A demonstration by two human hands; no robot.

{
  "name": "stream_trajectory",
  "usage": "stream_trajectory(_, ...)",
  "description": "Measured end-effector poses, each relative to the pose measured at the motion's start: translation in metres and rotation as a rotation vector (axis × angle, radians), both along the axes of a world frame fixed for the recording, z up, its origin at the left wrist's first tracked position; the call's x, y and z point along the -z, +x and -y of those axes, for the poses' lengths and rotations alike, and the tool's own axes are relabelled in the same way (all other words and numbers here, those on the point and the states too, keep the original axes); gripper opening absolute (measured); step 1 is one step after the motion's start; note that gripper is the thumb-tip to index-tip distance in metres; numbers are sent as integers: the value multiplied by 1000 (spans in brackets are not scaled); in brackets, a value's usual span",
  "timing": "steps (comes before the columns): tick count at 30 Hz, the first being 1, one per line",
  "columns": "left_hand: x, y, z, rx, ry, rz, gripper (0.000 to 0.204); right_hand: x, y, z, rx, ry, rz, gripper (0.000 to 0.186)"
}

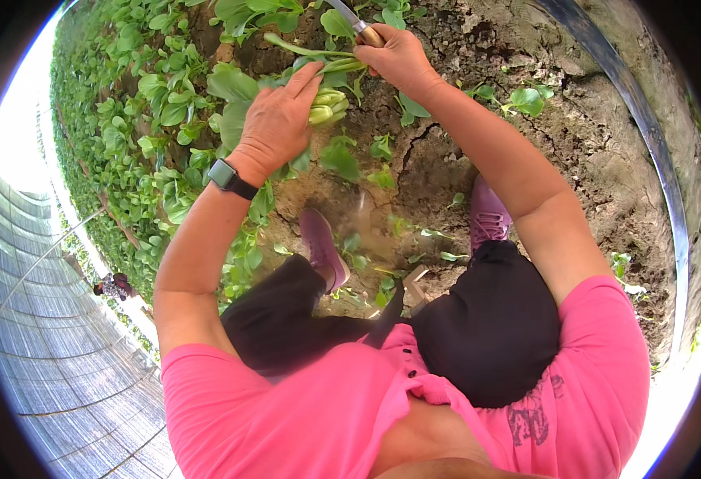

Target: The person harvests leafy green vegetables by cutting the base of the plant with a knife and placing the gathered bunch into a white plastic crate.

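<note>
My left hand (280,120), with a dark-banded watch on the wrist, is closed over a bunch of bok choy (328,108). Its pale green stalk ends stick out to the right of the fingers, and its leaves spread out to the left. Just beyond, my right hand (402,62) grips the wooden handle of a sickle (369,34). The narrow blade points up and left, running out of the picture. Between the two hands, a few green leaf stalks (334,57) reach to my right fingertips, which seem to pinch them.
Dense rows of leafy greens (155,104) grow on the left. Cracked soil (438,160) with loose leaves lies around my purple shoes (318,243). A dark hose or strip (646,128) curves along the right. Far left, another person (115,286) is near the ribbed greenhouse covering (55,343).
</note>
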State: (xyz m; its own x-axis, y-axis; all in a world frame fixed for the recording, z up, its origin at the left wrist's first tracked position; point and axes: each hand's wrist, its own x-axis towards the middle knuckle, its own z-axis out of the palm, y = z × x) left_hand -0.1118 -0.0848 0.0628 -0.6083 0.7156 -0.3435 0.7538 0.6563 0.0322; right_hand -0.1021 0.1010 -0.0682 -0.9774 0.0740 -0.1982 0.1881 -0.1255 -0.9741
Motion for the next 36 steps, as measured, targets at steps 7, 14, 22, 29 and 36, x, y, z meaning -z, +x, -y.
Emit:
stream_trajectory(7,-11,12,6,-348,228,490,64,17,2,11,26,-226,141,19)
stream_trajectory(14,-21,25,32,-668,309,695,62,5,14,0,-273,432,102,32)
stream_trajectory(22,-22,48,37,-641,381,811,68,-17,41,13,-471,-176,313,28)
stream_trajectory(29,-32,46,54,-933,658,1197,54,-21,59,-3,-646,-154,310,23)
stream_trajectory(36,13,67,50,-1123,842,1480,55,-39,86,10,-592,-250,419,24)
